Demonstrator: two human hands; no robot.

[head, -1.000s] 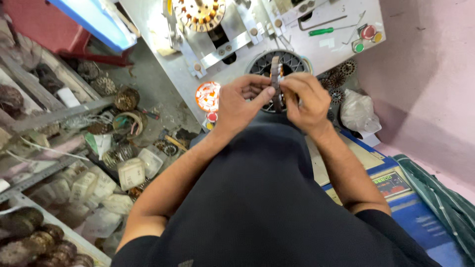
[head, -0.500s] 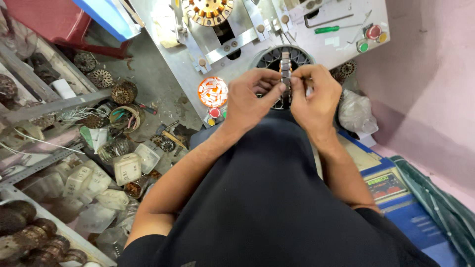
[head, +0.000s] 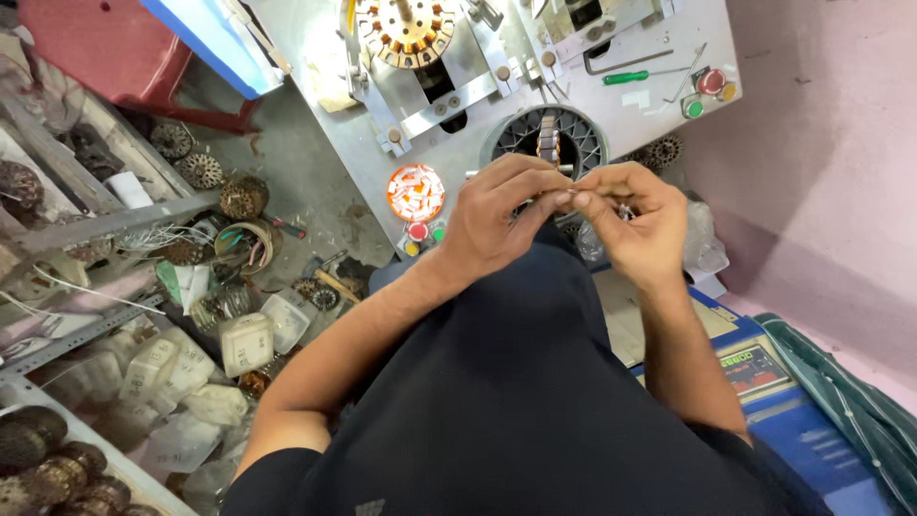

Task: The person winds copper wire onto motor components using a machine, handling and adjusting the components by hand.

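Note:
A thin stator ring (head: 547,139) with copper-coloured windings stands edge-on in front of a round dark fixture (head: 587,143) on the grey machine panel (head: 478,105). My left hand (head: 497,215) comes in from the left and my right hand (head: 640,215) from the right. Their fingertips meet just under the ring and pinch its lower edge. Whatever else lies between the fingertips is hidden. My dark shirt fills the bottom of the view.
The panel carries a round orange dish of white bits (head: 415,191), red and green buttons (head: 710,91), a green screwdriver (head: 638,76) and a copper-wound stator (head: 406,24). Metal shelving (head: 105,225), white boxes (head: 246,342) and loose stators lie left. A blue display box (head: 755,368) sits right.
My hands have drawn closer together and slipped lower on the ring, so more of it stands above my fingers. The view has shifted slightly.

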